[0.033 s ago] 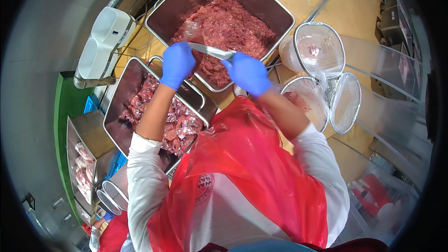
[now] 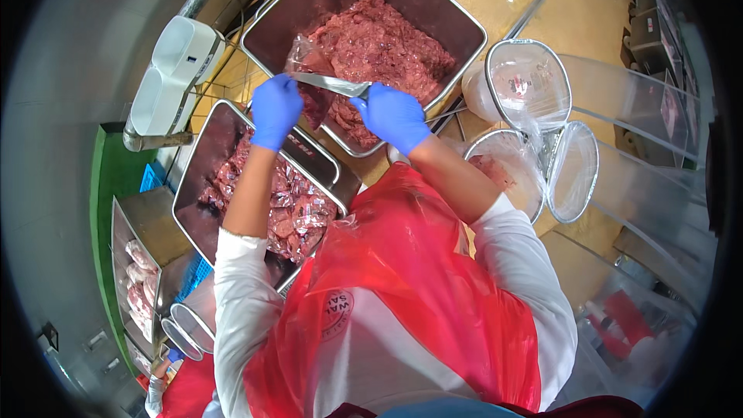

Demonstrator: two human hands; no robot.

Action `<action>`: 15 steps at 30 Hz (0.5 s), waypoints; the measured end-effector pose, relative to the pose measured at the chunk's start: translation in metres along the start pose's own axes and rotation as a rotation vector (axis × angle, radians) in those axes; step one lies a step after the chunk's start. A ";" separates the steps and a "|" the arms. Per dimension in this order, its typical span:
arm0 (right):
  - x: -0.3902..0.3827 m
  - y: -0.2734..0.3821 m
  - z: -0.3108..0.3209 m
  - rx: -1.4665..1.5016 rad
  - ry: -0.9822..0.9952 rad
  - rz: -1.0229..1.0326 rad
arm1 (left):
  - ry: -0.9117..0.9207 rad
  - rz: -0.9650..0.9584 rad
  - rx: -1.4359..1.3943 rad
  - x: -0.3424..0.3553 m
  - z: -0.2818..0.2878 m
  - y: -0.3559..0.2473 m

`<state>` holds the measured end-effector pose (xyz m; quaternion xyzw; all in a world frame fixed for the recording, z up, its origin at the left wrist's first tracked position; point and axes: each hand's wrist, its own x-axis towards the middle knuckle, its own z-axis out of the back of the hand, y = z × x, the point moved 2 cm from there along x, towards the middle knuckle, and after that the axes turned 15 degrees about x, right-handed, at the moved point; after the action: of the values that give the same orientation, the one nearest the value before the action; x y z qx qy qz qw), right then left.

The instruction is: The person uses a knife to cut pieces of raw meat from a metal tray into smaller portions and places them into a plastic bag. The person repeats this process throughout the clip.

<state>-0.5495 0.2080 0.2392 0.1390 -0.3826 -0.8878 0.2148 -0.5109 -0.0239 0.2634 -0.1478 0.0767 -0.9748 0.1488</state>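
Observation:
My blue-gloved left hand (image 2: 277, 111) is closed on the edge of a clear plastic bag (image 2: 307, 56) with red meat in it. In my gloved right hand (image 2: 395, 116) is a knife (image 2: 329, 83); its blade points left across the bag to my left fingers. Whether the blade cuts the plastic, I cannot tell. Both hands are over the near left side of a large metal tub (image 2: 441, 0) piled with ground red meat (image 2: 387, 46). Under my left forearm, a second metal tub (image 2: 190, 193) contains bagged meat pieces (image 2: 298, 205).
Plastic-lined round containers (image 2: 529, 81) stand to the right, one with some meat inside. White holders (image 2: 172, 70) hang on a pipe at the left. A tray of meat (image 2: 139, 282) sits lower left, near another person's red apron (image 2: 190, 387). Clear panels (image 2: 635, 101) line the right.
Both my hands have shifted left, the left one slightly down too. Knife and bag have moved with them, and more of the bag now shows beyond the blade.

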 end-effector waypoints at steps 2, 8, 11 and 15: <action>0.022 0.000 -0.015 0.034 0.063 0.008 | 0.012 0.030 0.017 0.000 0.000 0.017; 0.103 0.032 -0.054 0.179 0.101 -0.070 | -0.003 0.006 -0.001 0.006 -0.030 0.012; 0.130 0.017 -0.046 0.024 0.168 0.094 | 0.053 0.120 -0.124 0.023 -0.025 0.012; 0.145 -0.077 0.005 -0.008 0.215 -0.015 | 0.212 0.370 -0.405 0.020 -0.041 0.014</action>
<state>-0.6986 0.1879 0.1732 0.2356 -0.3526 -0.8709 0.2486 -0.5378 -0.0395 0.2276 -0.0554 0.3105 -0.9059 0.2827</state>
